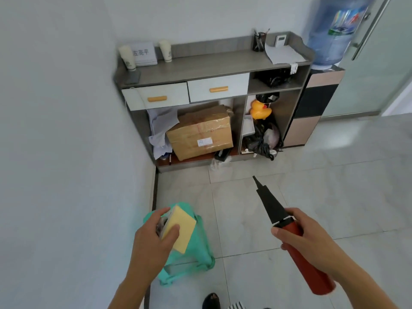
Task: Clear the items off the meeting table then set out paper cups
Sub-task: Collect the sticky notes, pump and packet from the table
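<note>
Before a grey cabinet (211, 63), left hand (151, 244) gripping yellow pad (180, 228), right hand (310, 239) gripping red pump (296, 239), writing blurred.

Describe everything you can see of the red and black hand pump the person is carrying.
The hand pump has a red cylindrical body that looks like plastic, a thin white band where it meets a black tapering cone, and a narrow black nozzle at the tip. It is held in mid-air above the tiled floor, tilted, with the nozzle pointing up and away toward the cabinet. The right hand wraps the red body just behind the white band; nothing else touches it. The lower end of the body juts out below the forearm.
</note>
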The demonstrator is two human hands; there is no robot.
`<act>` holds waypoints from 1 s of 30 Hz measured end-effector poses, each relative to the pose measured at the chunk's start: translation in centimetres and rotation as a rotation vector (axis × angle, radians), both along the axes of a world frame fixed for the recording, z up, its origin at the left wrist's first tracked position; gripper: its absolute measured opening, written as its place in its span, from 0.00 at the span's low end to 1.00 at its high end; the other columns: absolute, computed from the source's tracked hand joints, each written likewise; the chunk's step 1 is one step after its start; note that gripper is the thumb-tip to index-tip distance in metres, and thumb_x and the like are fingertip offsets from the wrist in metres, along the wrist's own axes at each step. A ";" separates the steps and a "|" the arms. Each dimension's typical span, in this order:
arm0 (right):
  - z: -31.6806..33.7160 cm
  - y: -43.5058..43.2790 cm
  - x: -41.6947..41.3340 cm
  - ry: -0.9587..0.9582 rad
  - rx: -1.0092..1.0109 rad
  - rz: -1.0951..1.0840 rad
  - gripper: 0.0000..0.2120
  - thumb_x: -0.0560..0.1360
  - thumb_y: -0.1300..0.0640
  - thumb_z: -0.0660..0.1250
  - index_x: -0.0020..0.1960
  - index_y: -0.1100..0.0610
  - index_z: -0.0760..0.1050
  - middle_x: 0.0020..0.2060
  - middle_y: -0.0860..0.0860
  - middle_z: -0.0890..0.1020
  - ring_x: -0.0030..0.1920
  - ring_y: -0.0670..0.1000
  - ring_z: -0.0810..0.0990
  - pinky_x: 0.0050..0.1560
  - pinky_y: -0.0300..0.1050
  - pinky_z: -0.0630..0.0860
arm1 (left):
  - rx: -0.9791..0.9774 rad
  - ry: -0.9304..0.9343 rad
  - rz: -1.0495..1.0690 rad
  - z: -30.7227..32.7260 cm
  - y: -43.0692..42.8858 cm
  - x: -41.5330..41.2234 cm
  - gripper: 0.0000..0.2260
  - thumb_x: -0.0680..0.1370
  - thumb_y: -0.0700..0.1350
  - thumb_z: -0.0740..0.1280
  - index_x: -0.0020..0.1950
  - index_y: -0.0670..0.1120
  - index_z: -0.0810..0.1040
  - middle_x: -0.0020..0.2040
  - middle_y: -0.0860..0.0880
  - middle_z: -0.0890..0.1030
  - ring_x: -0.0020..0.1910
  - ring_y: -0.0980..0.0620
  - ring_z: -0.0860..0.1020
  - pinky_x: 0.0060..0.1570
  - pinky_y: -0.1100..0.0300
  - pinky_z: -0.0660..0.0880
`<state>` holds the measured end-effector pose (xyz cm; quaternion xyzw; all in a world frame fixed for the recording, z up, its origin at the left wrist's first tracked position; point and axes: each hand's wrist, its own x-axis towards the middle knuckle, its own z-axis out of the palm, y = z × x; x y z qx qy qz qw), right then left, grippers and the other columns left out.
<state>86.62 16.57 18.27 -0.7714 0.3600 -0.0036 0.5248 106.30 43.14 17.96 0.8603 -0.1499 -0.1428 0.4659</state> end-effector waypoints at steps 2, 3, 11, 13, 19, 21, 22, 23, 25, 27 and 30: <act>0.5 -3.0 2.9 -0.012 0.007 -0.036 0.15 0.72 0.46 0.72 0.54 0.38 0.70 0.43 0.48 0.83 0.37 0.48 0.86 0.32 0.36 0.77 | 0.002 -0.017 -0.054 0.7 -4.1 4.1 0.16 0.72 0.43 0.73 0.58 0.54 0.77 0.43 0.45 0.82 0.42 0.45 0.79 0.42 0.50 0.77; 0.5 -4.6 4.2 -0.017 0.008 -0.056 0.14 0.72 0.46 0.72 0.54 0.38 0.71 0.42 0.48 0.83 0.37 0.47 0.86 0.31 0.36 0.77 | -0.010 -0.024 -0.077 0.9 -6.2 5.9 0.16 0.73 0.43 0.73 0.58 0.55 0.77 0.43 0.47 0.82 0.41 0.49 0.79 0.41 0.52 0.78; -2.6 -20.7 17.3 0.030 -0.006 -0.029 0.14 0.72 0.44 0.71 0.52 0.38 0.69 0.44 0.47 0.82 0.37 0.45 0.85 0.34 0.37 0.76 | -0.010 -0.034 -0.086 -1.3 -21.8 18.2 0.16 0.73 0.43 0.72 0.57 0.56 0.77 0.44 0.54 0.82 0.40 0.56 0.80 0.39 0.60 0.77; -2.5 -25.0 21.2 0.018 -0.020 0.002 0.15 0.71 0.43 0.71 0.53 0.37 0.68 0.43 0.46 0.82 0.37 0.45 0.85 0.34 0.38 0.77 | -0.013 -0.034 -0.052 -1.1 -25.0 20.9 0.16 0.72 0.42 0.73 0.57 0.56 0.77 0.43 0.55 0.83 0.41 0.57 0.80 0.39 0.62 0.77; -0.5 -34.5 34.0 -0.045 -0.069 0.128 0.17 0.70 0.41 0.72 0.49 0.27 0.66 0.40 0.43 0.82 0.38 0.38 0.83 0.26 0.29 0.73 | -0.025 -0.061 0.062 0.3 -32.2 29.2 0.18 0.72 0.41 0.73 0.55 0.61 0.77 0.44 0.63 0.82 0.44 0.62 0.79 0.38 0.72 0.74; -0.4 -36.3 38.2 -0.069 -0.063 0.168 0.18 0.70 0.41 0.72 0.49 0.23 0.66 0.39 0.41 0.83 0.37 0.39 0.84 0.28 0.31 0.74 | -0.029 -0.059 0.103 0.3 -33.5 31.9 0.19 0.71 0.41 0.73 0.54 0.63 0.77 0.46 0.66 0.81 0.45 0.63 0.79 0.38 0.73 0.73; -0.5 -37.2 40.1 -0.084 -0.060 0.188 0.18 0.69 0.41 0.72 0.49 0.23 0.66 0.39 0.38 0.82 0.37 0.40 0.84 0.29 0.32 0.75 | -0.023 -0.055 0.120 0.1 -34.2 33.4 0.19 0.71 0.41 0.73 0.53 0.64 0.76 0.45 0.65 0.81 0.44 0.62 0.79 0.38 0.71 0.74; -0.5 -38.0 42.0 -0.093 -0.055 0.209 0.18 0.69 0.41 0.72 0.49 0.23 0.66 0.39 0.36 0.82 0.37 0.41 0.84 0.29 0.32 0.76 | -0.019 -0.047 0.136 -0.2 -34.7 35.0 0.19 0.71 0.42 0.73 0.53 0.65 0.76 0.44 0.63 0.82 0.44 0.61 0.79 0.38 0.69 0.75; -0.7 -39.5 46.0 -0.097 -0.036 0.234 0.17 0.69 0.41 0.72 0.50 0.26 0.67 0.40 0.35 0.82 0.37 0.43 0.85 0.29 0.33 0.77 | -0.015 -0.041 0.157 -0.9 -35.9 38.4 0.19 0.71 0.42 0.73 0.53 0.65 0.75 0.43 0.58 0.83 0.43 0.60 0.79 0.39 0.64 0.75; -0.9 -40.8 49.8 -0.103 -0.025 0.236 0.16 0.69 0.42 0.73 0.51 0.30 0.69 0.40 0.37 0.82 0.37 0.44 0.85 0.31 0.34 0.78 | -0.021 -0.048 0.159 -1.2 -37.5 42.2 0.19 0.72 0.43 0.73 0.52 0.66 0.74 0.44 0.57 0.82 0.44 0.64 0.78 0.37 0.68 0.73; -0.3 -43.0 55.6 -0.134 -0.028 0.190 0.15 0.71 0.47 0.73 0.54 0.38 0.71 0.37 0.42 0.84 0.35 0.46 0.84 0.30 0.35 0.78 | -0.033 -0.060 0.135 -0.8 -40.1 48.6 0.18 0.73 0.45 0.72 0.53 0.67 0.73 0.46 0.59 0.81 0.45 0.65 0.77 0.37 0.69 0.72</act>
